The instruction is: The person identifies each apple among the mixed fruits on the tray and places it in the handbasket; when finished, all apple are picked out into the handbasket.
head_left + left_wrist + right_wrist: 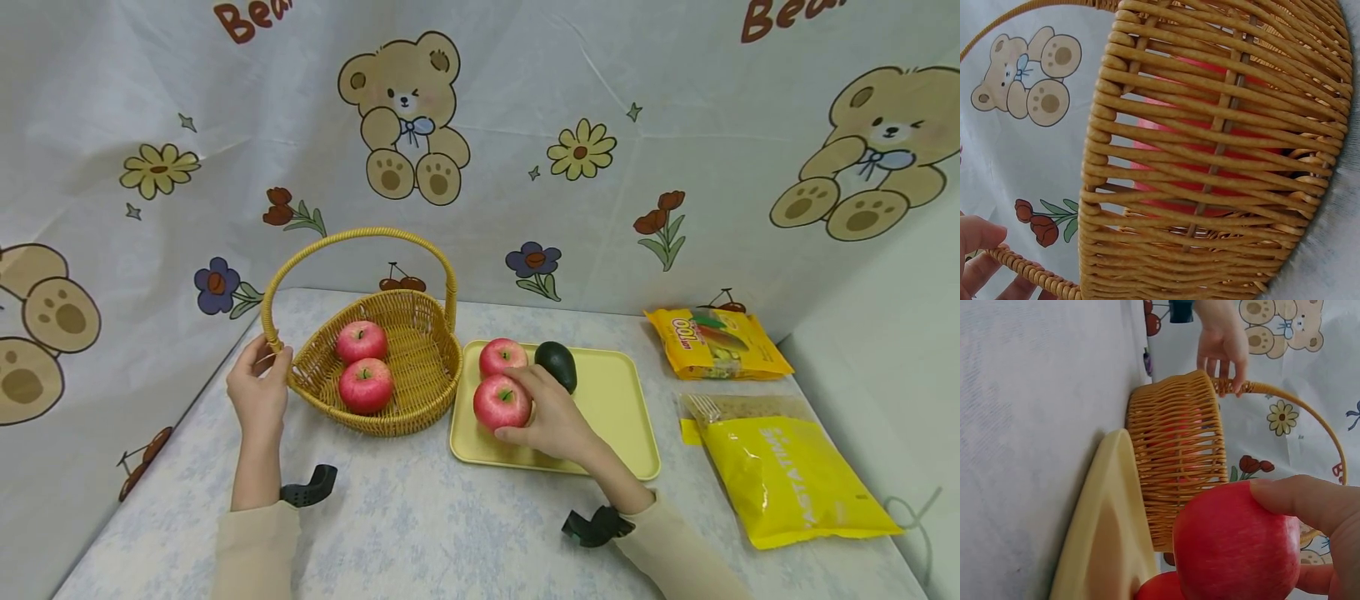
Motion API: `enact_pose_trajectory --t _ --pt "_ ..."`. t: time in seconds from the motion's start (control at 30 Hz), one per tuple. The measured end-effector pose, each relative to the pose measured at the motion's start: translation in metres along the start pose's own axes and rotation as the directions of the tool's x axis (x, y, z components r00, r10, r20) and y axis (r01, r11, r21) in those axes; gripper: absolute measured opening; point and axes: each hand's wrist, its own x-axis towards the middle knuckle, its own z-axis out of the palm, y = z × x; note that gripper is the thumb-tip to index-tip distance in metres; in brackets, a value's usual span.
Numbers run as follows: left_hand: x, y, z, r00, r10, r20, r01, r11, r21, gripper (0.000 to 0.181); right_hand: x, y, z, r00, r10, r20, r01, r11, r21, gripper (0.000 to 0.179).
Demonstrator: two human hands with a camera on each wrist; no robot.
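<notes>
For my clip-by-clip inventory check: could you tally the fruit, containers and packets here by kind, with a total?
Apples: 4, one of them in the right hand
Avocado: 1
Basket: 1
Tray: 1
Yellow packets: 2
Total: 9

Left hand (977, 270) on a wicker handle (1032, 269)

We see it gripping the handle, close to the rim of the woven basket (1092, 187). Between rim and base, through gaps in the wall, we make out red fruit (1250, 152), its full outline hidden. The base sits on the pale tabletop (1335, 244); beyond the rim we find a white backdrop (1035, 156) printed with a bear (1029, 78) and tulips (1044, 228)
</notes>
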Motion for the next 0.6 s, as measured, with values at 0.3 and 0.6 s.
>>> enact_pose_trajectory --t 0.3,0.6 --pt "0.000 0.001 0.000 1.000 -0.005 0.000 0.005 1.000 -0.002 0.039 0.011 -0.023 -0.009 0.999 0.017 -0.035 -0.013 0.993 0.114 0.076" --pt "0.000 0.001 -0.001 1.000 -0.001 0.003 0.001 1.000 0.004 0.039 0.038 -0.052 -0.003 0.993 0.076 -0.089 -0.058 0.979 0.197 0.079"
